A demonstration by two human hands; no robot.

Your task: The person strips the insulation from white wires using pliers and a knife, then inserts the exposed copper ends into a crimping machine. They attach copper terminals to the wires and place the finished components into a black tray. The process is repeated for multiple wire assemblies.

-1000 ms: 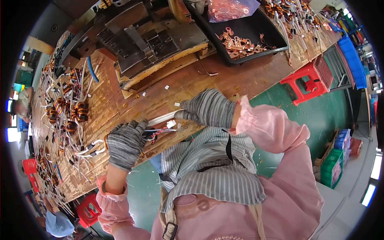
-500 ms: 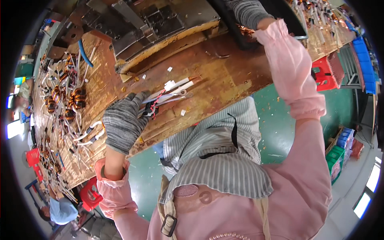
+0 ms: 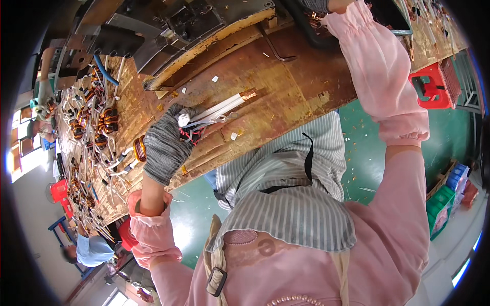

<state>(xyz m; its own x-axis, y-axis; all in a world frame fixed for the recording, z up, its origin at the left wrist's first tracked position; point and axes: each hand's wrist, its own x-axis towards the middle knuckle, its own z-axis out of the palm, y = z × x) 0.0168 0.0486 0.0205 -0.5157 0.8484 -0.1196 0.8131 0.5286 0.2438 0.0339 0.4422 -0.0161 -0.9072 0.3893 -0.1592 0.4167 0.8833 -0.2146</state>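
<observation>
My left hand point(image 3: 167, 145), in a grey knitted glove, is closed round a bundle of wires point(image 3: 218, 110) just above the workbench. Two thick white leads lie side by side in it and end in bare copper at the right. A ring terminal, a red-and-black twisted wire and a white connector point(image 3: 184, 120) show close to my fingers. Beside the wrist sits a copper-wound coil point(image 3: 139, 148); whether it joins the bundle is unclear. My right hand point(image 3: 315, 5), also gloved, reaches to the top edge beside a black tray point(image 3: 390, 20). Its fingers are out of sight.
A heavy metal press or fixture point(image 3: 189, 25) stands on a wooden base at the back. Wound coils with white leads point(image 3: 104, 122) pile up at the left. A hex key point(image 3: 278, 53) and white scraps lie on the wooden bench point(image 3: 301, 76). A red stool point(image 3: 434, 86) stands right.
The view has shifted a little. My right hand has gone further up, mostly out of the picture. In my left hand, the white leads now lie closer together and the connector sits nearer my fingers.
</observation>
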